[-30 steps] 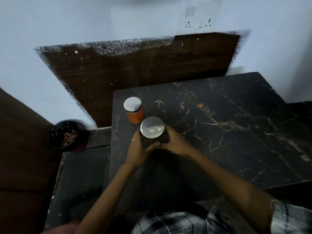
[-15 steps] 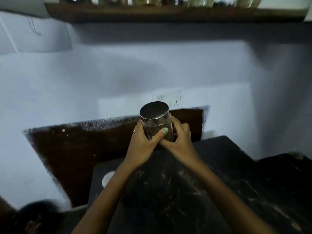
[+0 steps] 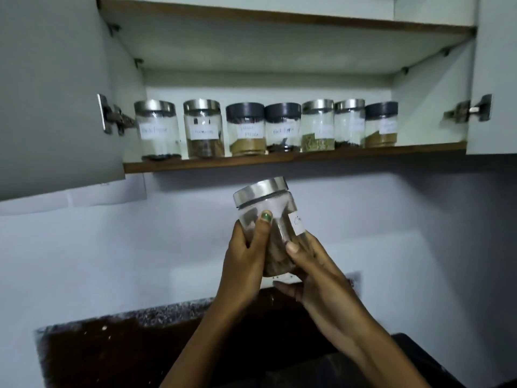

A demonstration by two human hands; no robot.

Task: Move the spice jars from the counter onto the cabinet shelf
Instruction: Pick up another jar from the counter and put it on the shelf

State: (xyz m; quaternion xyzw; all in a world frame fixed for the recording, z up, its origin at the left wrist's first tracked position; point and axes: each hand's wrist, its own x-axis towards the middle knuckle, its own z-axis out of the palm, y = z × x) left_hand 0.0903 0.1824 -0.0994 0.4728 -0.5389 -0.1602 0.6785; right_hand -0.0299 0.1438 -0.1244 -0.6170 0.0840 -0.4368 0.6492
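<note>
A clear spice jar point(image 3: 277, 217) with a silver lid and a white label, holding brown spice, is raised in front of the wall, tilted slightly left. My left hand point(image 3: 244, 259) wraps its left side and my right hand point(image 3: 316, 267) cups its right side and base. It hangs a little below the wooden cabinet shelf point(image 3: 279, 161). On that shelf stands a row of several labelled spice jars point(image 3: 246, 130) with silver or dark lids. The counter and the orange jar are out of view.
Both cabinet doors stand open: the left door point(image 3: 56, 93) and the right door point(image 3: 495, 74), with metal hinges showing. A dark wooden backsplash panel point(image 3: 126, 348) lies low on the white wall. A second shelf board point(image 3: 279, 21) sits above.
Both hands lifted the jar from the counter up toward the cabinet. My view tilted upward, so the counter and orange jar dropped out of sight and the open cabinet came into view.
</note>
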